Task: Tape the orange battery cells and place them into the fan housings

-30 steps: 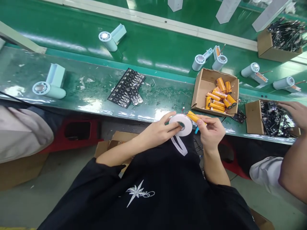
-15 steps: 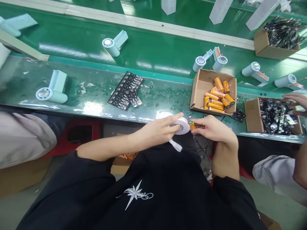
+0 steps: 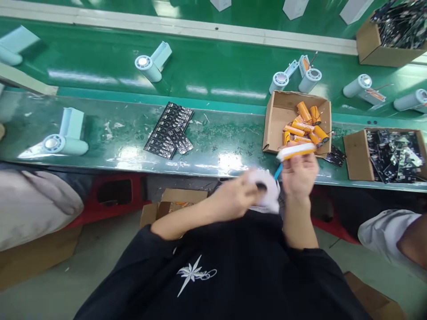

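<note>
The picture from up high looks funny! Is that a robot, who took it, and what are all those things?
No robot here: those are a person's two bare hands. A camera worn on that person's head looks forward and down, so you also see their black shirt.

The left hand holds a white roll, like tape; both look blurry. The right hand holds up an orange piece, maybe a battery, with a white strip along it.

On the green table lie black circuit boards, a pale blue plastic part and a cardboard box with more orange pieces inside.
</note>
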A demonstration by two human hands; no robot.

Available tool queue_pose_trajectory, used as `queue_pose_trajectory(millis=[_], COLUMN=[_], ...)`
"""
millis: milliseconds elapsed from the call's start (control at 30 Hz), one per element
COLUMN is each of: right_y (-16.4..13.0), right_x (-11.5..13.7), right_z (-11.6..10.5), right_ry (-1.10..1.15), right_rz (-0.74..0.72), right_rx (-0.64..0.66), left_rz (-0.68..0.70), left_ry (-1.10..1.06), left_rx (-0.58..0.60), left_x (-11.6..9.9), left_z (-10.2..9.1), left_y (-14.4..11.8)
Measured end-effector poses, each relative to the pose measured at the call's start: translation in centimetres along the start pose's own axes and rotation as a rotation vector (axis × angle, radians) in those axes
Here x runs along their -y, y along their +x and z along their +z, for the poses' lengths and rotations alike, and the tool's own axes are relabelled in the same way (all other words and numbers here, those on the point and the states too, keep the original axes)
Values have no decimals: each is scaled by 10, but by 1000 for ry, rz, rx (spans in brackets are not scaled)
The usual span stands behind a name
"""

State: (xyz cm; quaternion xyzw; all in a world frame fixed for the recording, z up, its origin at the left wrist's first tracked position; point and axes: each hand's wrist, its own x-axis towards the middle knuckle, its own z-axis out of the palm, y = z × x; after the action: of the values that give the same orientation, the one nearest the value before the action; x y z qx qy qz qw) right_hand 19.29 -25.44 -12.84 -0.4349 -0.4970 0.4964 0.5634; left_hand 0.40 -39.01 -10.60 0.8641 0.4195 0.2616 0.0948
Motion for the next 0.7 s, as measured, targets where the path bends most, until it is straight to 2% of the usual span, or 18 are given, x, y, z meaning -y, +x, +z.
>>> queue_pose_trajectory(millis=[67, 100, 167, 267, 333, 367, 433, 500, 567, 633, 700], right_y=[25, 34, 42, 33, 22, 17, 10, 5, 2, 0, -2], right_x=[16, 24, 35, 37, 30, 26, 20, 17, 20, 24, 29], right_z=[-30, -43, -62, -74, -78, -80, -84, -84, -81, -77, -77], right_ry=[-20, -26, -39, -27, -21, -41, -116, -179, -182, -138, -97], right_rz=[-146, -199, -234, -234, -244, -250, -258, -275, -301, -319, -315], right_rx=[-92, -127, -123, -50, -57, -80, -137, -183, -201, -201, -194], left_rz=[87, 53, -135, -375, -433, -439, -420, -395, -436, -499, -591], left_ry=[-73, -64, 13, 65, 52, 53, 65, 74, 90, 151, 178], left_rx=[74, 85, 59, 54, 14, -20, -58, 11, 149, 240, 308], left_x=[2, 10, 40, 98, 126, 135, 148, 158, 169, 180, 191], left_z=[2, 0, -12, -44, -66, -73, -79, -71, -53, -31, -11], left_y=[-13, -20, -35, -49, -41, -27, 21, 96, 182, 261, 319])
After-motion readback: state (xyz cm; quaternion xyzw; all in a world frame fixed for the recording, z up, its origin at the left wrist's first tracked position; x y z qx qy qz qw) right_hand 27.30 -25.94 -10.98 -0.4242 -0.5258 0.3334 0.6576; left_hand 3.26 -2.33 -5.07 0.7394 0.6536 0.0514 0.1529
